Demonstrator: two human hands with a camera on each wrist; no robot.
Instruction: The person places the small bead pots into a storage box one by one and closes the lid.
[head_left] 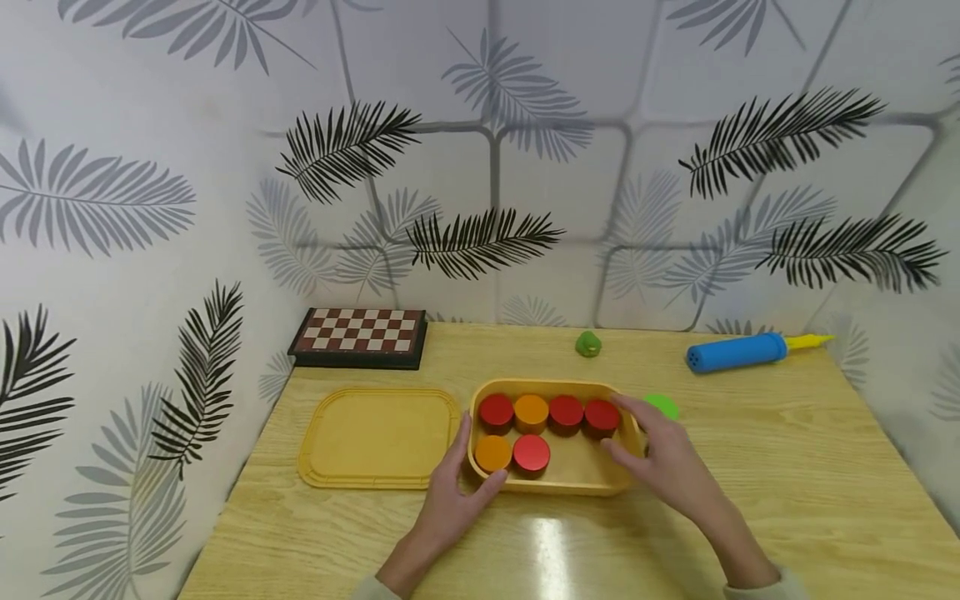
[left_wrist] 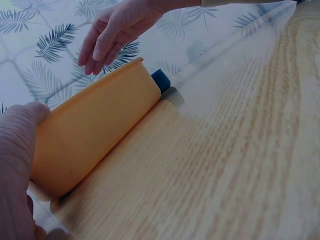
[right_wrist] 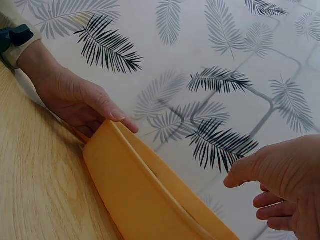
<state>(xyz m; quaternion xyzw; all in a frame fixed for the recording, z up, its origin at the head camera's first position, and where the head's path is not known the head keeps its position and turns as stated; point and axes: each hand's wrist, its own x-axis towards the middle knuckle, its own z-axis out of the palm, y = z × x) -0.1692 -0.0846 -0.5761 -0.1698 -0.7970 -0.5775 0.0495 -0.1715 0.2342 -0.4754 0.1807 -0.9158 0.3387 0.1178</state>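
Note:
A yellow-orange plastic container (head_left: 566,486) sits on the wooden table, with red and orange round pieces inside. My left hand (head_left: 457,492) holds its left end, thumb at the near rim and fingers along the end wall. Over the right end hovers my right hand (head_left: 663,454), thumb and fingers apart. Its fingertips are close about a red round piece (head_left: 602,417) at the right of the back row. In the right wrist view the right hand (right_wrist: 280,185) has loosely bent fingers above the container (right_wrist: 135,185) and nothing between them.
A yellow lid-like tray (head_left: 378,437) lies left of the container. Behind it is a checkered board box (head_left: 358,337). A small green object (head_left: 588,343), a blue pump (head_left: 738,352) with a yellow nozzle and a bright green disc (head_left: 662,406) lie further back and right. A patterned wall closes the rear.

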